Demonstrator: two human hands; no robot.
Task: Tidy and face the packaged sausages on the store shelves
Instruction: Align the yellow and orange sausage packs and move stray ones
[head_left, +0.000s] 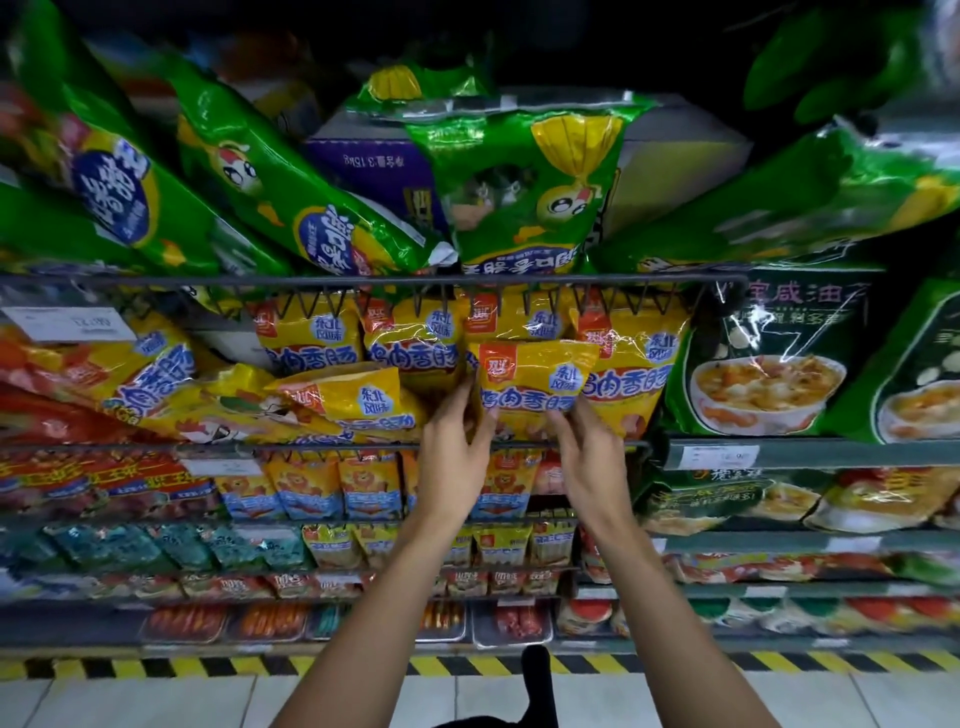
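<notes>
A yellow sausage pack (535, 376) with blue lettering stands upright at the front of the second wire shelf (322, 446). My left hand (457, 441) grips its lower left edge and my right hand (584, 447) pinches its lower right corner. Behind it stand several matching yellow packs (413, 338) in a row. Another yellow pack (348, 397) lies tilted to the left of my hands. Green sausage bags (519, 192) lean on the top shelf above.
Green soup-mix bags (763, 358) fill the shelf to the right. Lower shelves hold small lion-print packs (317, 488), teal packs (171, 545) and trays of red sausages (182, 623). A black-and-yellow striped kick strip (156, 667) runs along the shelf base above the tiled floor.
</notes>
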